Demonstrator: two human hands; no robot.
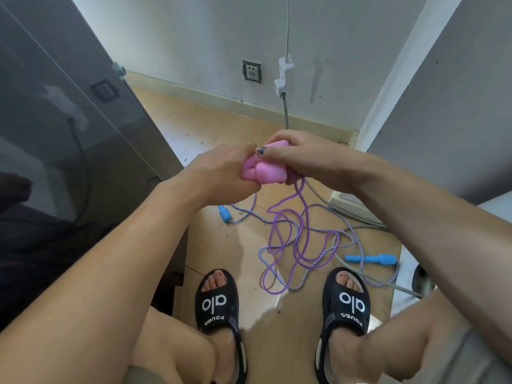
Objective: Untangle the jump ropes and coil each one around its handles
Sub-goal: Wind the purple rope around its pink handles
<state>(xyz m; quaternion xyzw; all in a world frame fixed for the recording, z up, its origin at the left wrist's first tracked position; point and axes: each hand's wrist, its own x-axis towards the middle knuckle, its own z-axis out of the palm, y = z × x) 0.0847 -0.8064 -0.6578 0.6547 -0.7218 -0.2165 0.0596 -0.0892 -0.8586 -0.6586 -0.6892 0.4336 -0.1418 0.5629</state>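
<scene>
My way down to the floor (pixel 221 128) is narrow: a dark cabinet (pixel 69 128) walls off my left and a grey wall (pixel 457 106) my right. Between my sandals (pixel 219 303) the purple rope (pixel 288 239) hangs in loops over the striped rope (pixel 357 239), with a grey cable (pixel 368 275) running through them. Blue handles (pixel 371 258) lie on either side. Bare floor opens beyond, toward the far wall (pixel 194 37).

- Left black slide sandal (pixel 217 303): large white "alo" across the strap, smaller white "POWER" below it, both upside down from the head view.
- Right black slide sandal (pixel 349 303): same "alo" and "POWER".
</scene>
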